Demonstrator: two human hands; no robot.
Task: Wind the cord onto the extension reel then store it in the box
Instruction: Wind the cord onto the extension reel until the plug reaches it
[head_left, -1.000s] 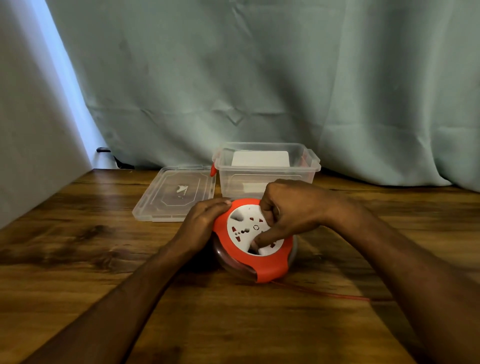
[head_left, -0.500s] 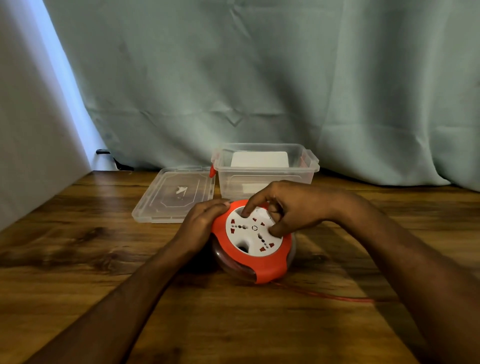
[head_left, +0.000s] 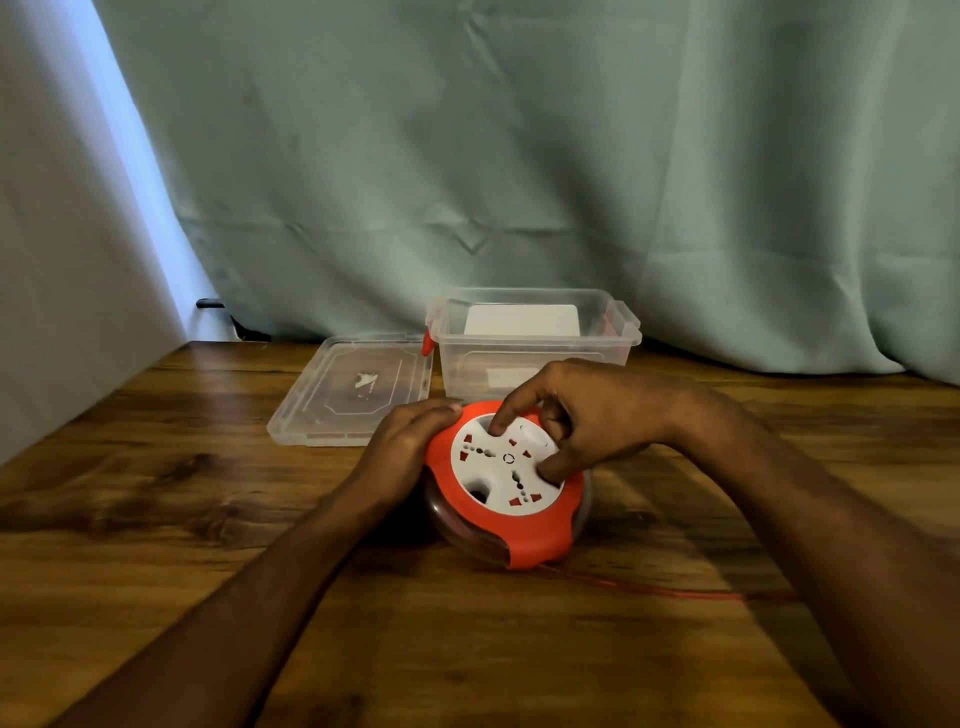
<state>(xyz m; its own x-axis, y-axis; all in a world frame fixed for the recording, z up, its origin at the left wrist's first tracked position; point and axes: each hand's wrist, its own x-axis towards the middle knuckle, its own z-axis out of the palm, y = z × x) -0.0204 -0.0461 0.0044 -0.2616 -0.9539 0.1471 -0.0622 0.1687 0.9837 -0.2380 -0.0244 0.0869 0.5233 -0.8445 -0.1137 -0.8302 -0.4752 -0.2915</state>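
A round extension reel (head_left: 511, 525), with an orange rim, a white socket face and a clear lower drum, sits tilted on the wooden table. My left hand (head_left: 402, 449) clasps its left orange edge. My right hand (head_left: 582, 415) lies on the white face, with the index finger in a hole near the top and the thumb pressed on the right side. A thin red cord (head_left: 654, 590) trails from under the reel to the right across the table. Just behind the reel stands the clear plastic box (head_left: 535, 338), open at the top.
The box's clear lid (head_left: 353, 395) lies flat on the table, left of the box. A white card rests inside the box against its back wall. Grey-green curtains hang behind the table and along its left side. The wooden table (head_left: 156, 493) extends wide on both sides.
The white socket face has turned under my right hand, whose index finger has swung from the face's lower part to its top. The left hand has stayed on the rim.
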